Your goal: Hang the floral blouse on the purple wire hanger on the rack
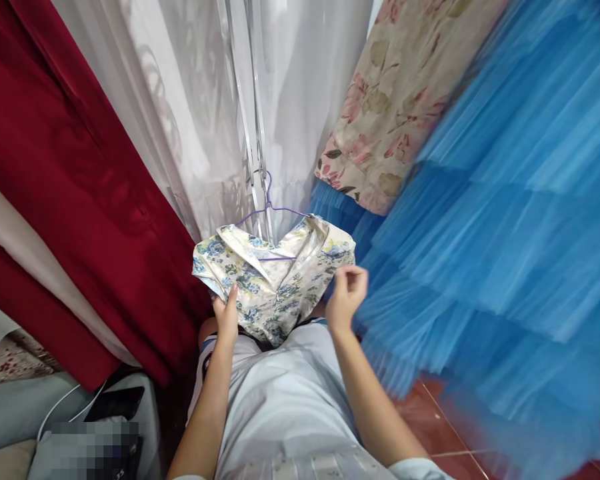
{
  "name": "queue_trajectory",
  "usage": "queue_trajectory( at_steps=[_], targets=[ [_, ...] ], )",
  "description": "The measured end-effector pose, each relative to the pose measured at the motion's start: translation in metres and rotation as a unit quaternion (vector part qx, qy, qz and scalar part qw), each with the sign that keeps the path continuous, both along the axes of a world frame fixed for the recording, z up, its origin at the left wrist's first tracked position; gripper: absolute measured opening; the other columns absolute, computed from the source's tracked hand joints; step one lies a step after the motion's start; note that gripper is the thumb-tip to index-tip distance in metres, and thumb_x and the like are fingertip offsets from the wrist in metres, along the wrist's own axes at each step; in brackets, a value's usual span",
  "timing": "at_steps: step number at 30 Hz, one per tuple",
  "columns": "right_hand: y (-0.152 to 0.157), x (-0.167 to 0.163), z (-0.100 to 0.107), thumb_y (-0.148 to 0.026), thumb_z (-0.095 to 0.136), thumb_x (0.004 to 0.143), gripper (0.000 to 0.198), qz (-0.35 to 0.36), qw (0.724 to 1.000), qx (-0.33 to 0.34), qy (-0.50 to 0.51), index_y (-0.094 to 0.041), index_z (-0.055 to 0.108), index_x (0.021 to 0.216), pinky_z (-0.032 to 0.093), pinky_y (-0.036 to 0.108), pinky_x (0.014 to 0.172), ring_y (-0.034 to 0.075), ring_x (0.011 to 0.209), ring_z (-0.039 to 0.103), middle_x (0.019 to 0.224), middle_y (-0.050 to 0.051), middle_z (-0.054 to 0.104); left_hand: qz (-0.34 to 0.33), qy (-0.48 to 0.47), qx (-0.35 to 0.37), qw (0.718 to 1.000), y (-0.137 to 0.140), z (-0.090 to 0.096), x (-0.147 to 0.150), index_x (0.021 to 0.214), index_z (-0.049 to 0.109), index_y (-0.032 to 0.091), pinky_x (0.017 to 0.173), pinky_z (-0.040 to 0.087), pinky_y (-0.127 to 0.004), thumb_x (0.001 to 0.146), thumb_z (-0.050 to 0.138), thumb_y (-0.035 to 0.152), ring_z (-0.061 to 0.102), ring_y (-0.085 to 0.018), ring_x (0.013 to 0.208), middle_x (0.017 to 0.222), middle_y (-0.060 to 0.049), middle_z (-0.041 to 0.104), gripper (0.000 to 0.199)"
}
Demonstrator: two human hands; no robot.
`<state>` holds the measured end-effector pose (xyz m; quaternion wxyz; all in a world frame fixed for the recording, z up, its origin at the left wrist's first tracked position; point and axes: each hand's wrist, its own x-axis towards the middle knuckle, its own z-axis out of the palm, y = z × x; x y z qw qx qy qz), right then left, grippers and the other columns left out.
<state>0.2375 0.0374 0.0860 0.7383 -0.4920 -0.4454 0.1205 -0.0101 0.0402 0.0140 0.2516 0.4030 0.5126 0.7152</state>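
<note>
A white floral garment (250,293) with blue and yellow flowers hangs on a purple wire hanger (269,200) in front of me. Its neckline gapes open, and a small zip pull shows at the bottom of the opening. My left hand (227,317) grips the garment's left side, thumb on top and fingers behind the cloth. Beside the garment's right edge, my right hand (347,297) is closed, its fingers curled toward the thumb. Whether cloth lies between those fingers I cannot tell. The lower part of the garment drops out of sight by my legs.
Red drapes (80,173) hang at left, with sheer white curtains (195,100) behind the hanger. A pink floral cloth (375,120) and a tiered blue tulle skirt (470,240) crowd the right side. A grey seat (147,413) with a cable stands lower left.
</note>
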Motion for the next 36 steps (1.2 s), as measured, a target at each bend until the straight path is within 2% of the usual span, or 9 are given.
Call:
queue_trajectory(
  at_steps=[1,3,5,9,21,24,27,32,36],
  targets=[
    [-0.004,-0.016,-0.012,-0.047,0.045,0.092,0.025,0.089,0.995,-0.039,-0.027,-0.024,0.053,0.096,0.046,0.035,0.080,0.023,0.090,0.057,0.095,0.007,0.061,0.000,-0.008,0.001,1.000,-0.002,0.000,0.001,0.115,0.063,0.020,0.105,0.047,-0.041,0.085,0.065,0.043,0.056,-0.025,0.125,0.122,-0.010,0.067,0.038],
    [-0.006,-0.046,-0.031,-0.050,0.046,0.092,0.028,0.276,0.945,-0.144,-0.102,-0.023,0.054,0.088,0.046,0.033,0.072,0.022,0.077,0.059,0.083,0.005,0.064,0.001,-0.042,0.007,0.999,-0.005,0.002,0.002,0.114,0.065,0.018,0.105,0.046,-0.042,0.083,0.068,0.042,0.058,-0.026,0.123,0.119,-0.011,0.068,0.039],
    [-0.004,-0.067,-0.044,-0.050,0.048,0.091,0.030,0.338,0.909,-0.200,-0.140,-0.022,0.053,0.084,0.045,0.032,0.069,0.020,0.072,0.060,0.077,0.003,0.065,0.001,-0.067,0.014,0.998,-0.009,0.005,0.005,0.113,0.066,0.016,0.105,0.045,-0.042,0.082,0.071,0.041,0.058,-0.027,0.122,0.119,-0.011,0.068,0.040],
    [0.002,-0.079,-0.054,-0.045,0.044,0.094,0.029,0.323,0.917,-0.182,-0.149,-0.021,0.055,0.080,0.044,0.029,0.070,0.018,0.071,0.061,0.076,0.003,0.067,0.007,-0.072,0.019,0.997,-0.018,0.008,0.012,0.111,0.068,0.015,0.103,0.046,-0.041,0.082,0.071,0.041,0.060,-0.028,0.119,0.116,-0.011,0.069,0.039],
    [0.005,-0.080,-0.059,-0.045,0.057,0.084,0.027,0.374,0.904,-0.207,0.018,-0.018,0.058,0.080,0.041,0.024,0.052,0.014,0.053,0.055,0.066,0.004,0.069,0.065,0.033,0.052,0.996,-0.039,0.003,0.023,0.112,0.063,0.015,0.098,0.047,-0.037,0.089,0.061,0.038,0.062,-0.024,0.110,0.113,-0.012,0.067,0.032],
    [0.001,-0.076,-0.053,-0.044,0.061,0.081,0.027,0.382,0.899,-0.206,0.061,-0.017,0.058,0.075,0.038,0.023,0.047,0.012,0.047,0.051,0.061,0.004,0.067,0.140,0.071,0.104,0.982,-0.040,0.003,0.021,0.121,0.052,0.017,0.098,0.046,-0.038,0.084,0.067,0.031,0.058,-0.024,0.112,0.120,-0.014,0.059,0.043],
    [-0.006,-0.070,-0.047,-0.041,0.065,0.077,0.026,0.385,0.891,-0.224,0.085,-0.017,0.058,0.069,0.035,0.022,0.041,0.011,0.041,0.049,0.056,0.004,0.066,0.210,0.191,0.158,0.946,-0.039,0.003,0.026,0.120,0.048,0.018,0.102,0.042,-0.042,0.075,0.074,0.022,0.051,-0.025,0.118,0.124,-0.014,0.052,0.052],
    [-0.018,-0.064,-0.036,-0.032,0.065,0.074,0.020,0.444,0.858,-0.249,0.075,-0.017,0.057,0.063,0.033,0.020,0.037,0.010,0.035,0.049,0.054,0.004,0.067,-0.024,0.328,0.127,0.936,-0.031,0.002,0.056,0.102,0.056,0.019,0.089,0.047,-0.036,0.078,0.062,0.012,0.057,-0.021,0.098,0.101,-0.008,0.059,0.026],
    [-0.022,-0.063,-0.025,-0.027,0.064,0.071,0.017,0.463,0.846,-0.250,0.084,-0.017,0.059,0.059,0.031,0.019,0.036,0.008,0.034,0.047,0.052,0.003,0.066,-0.048,0.309,0.120,0.942,-0.024,-0.001,0.066,0.084,0.055,0.020,0.073,0.046,-0.029,0.080,0.058,0.013,0.056,-0.018,0.077,0.081,-0.004,0.056,0.009]
  ],
)
